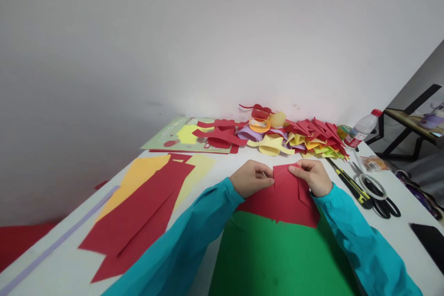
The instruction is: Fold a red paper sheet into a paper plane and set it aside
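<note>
Red paper is pinched at opposite sides by the left hand and the right hand, probably to keep it steady near the green sheet.

Head camera: the only view, looking forward and down from the head.
Wall: ahead, filling the upper part.
Surface: near, seen slantwise from above.
Sleeves: closest, at the bottom edge.
</note>
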### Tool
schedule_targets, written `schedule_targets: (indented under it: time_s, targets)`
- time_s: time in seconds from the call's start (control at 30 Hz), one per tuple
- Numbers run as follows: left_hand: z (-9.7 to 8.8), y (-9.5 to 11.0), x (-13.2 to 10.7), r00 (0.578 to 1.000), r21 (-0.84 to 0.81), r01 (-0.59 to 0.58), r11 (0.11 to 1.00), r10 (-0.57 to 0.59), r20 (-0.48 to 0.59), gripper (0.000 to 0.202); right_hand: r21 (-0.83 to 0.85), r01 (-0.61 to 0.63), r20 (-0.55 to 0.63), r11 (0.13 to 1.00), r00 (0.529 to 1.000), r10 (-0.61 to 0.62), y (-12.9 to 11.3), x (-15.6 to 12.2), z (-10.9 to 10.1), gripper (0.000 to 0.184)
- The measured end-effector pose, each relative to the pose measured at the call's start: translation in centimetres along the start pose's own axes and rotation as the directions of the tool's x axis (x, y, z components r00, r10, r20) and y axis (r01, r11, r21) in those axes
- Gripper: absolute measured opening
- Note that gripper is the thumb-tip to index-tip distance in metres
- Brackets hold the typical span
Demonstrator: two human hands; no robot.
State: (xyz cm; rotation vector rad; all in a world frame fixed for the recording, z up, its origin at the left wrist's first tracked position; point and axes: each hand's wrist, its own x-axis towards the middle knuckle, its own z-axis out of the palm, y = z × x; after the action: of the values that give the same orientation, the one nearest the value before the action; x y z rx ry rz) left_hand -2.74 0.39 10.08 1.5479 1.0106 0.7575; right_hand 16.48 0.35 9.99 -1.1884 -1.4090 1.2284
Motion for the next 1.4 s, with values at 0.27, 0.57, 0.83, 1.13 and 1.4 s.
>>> schedule_targets:
  time_s: [0.27, 0.57, 0.83, 1.13, 1.4]
  targets:
    - [0.4, -0.3, 0.0, 0.999, 0.057, -0.016, 0.998, 0.018, -0.029, 0.036, -0.009, -0.017, 0.049, 1.0, 0.999, 0.017, 0.1, -0.2, 0.5, 0.03]
    - [0.4, -0.2, 0.1, 0.998, 0.047, -0.014, 0.999, 0.018, -0.067, 0.031, -0.084, 0.016, 0.045, 0.996, 0.999, -0.012, -0.2, -0.3, 0.3, 0.031]
    - [-0.1, -0.3, 0.0, 0.999, 0.037, 0.031, 0.999, -0.029, -0.035, 0.017, -0.026, 0.026, -0.09, 0.999, 0.996, -0.028, -0.1, 0.2, -0.2, 0.03]
    - [-2.9, 0.2, -0.1, 0.992, 0.21, 0.004, 0.978, 0.023, -0.126, 0.02, 0.065, 0.024, -0.226, 0.998, 0.974, -0.008, 0.7, 1.1, -1.3, 0.032]
    - [-3.5, -0.1, -0.3, 0.999, 0.347, 0.006, 0.938, 0.011, -0.046, 0.033, -0.166, 0.036, -0.114, 0.986, 0.992, -0.055, 2.1, 1.8, -1.7, 0.039]
